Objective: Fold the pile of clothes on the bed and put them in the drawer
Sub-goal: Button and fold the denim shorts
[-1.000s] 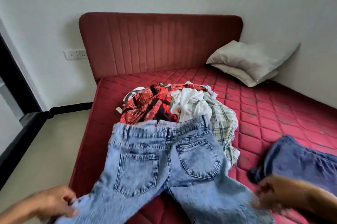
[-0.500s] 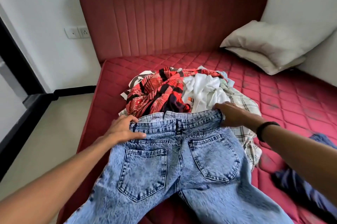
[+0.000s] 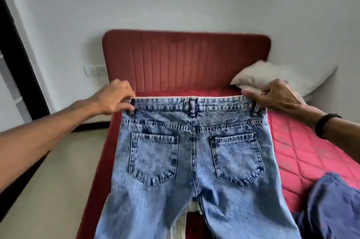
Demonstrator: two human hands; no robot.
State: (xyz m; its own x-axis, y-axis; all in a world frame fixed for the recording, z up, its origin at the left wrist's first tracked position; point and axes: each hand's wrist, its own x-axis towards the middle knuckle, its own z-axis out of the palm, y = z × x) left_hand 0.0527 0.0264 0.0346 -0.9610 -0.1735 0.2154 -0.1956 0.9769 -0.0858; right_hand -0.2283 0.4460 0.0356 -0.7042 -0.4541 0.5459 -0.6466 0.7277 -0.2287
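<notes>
Light blue acid-wash jeans [image 3: 194,161] hang in the air in front of me, back pockets facing me, stretched flat by the waistband. My left hand [image 3: 115,98] grips the waistband's left end and my right hand [image 3: 272,96] grips its right end. The jeans hide most of the clothes pile on the red mattress [image 3: 303,153]; only a strip of striped cloth [image 3: 192,207] shows between the legs. A darker blue denim garment [image 3: 335,207] lies on the mattress at the lower right.
A red padded headboard [image 3: 185,59] stands against the white wall. A beige pillow [image 3: 282,75] lies at the bed's far right corner. Beige floor [image 3: 50,180] runs along the bed's left side, with a dark door frame [image 3: 17,63] at far left.
Both hands moved from the trouser legs up to the waistband, gripped its two ends and lifted the jeans off the pile, spread out. My view tilted upward.
</notes>
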